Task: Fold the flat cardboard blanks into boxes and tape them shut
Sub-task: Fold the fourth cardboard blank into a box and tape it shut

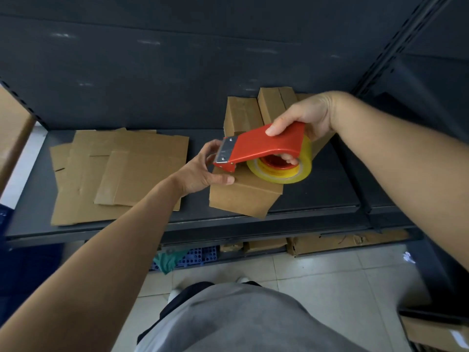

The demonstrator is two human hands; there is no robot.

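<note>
On the shelf [320, 191], left grip [200, 171] clamps a box [243, 198], right grip [308, 115] the dispenser [264, 146].

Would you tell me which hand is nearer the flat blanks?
Left. The left hand holds the box beside the flat blanks; the right hand, farther right, grips the tape dispenser.

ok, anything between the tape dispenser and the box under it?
Nothing visible. The tape dispenser, gripped by the right hand, hangs right over the box. The left hand grips the box's left end, close beside the blade.
</note>
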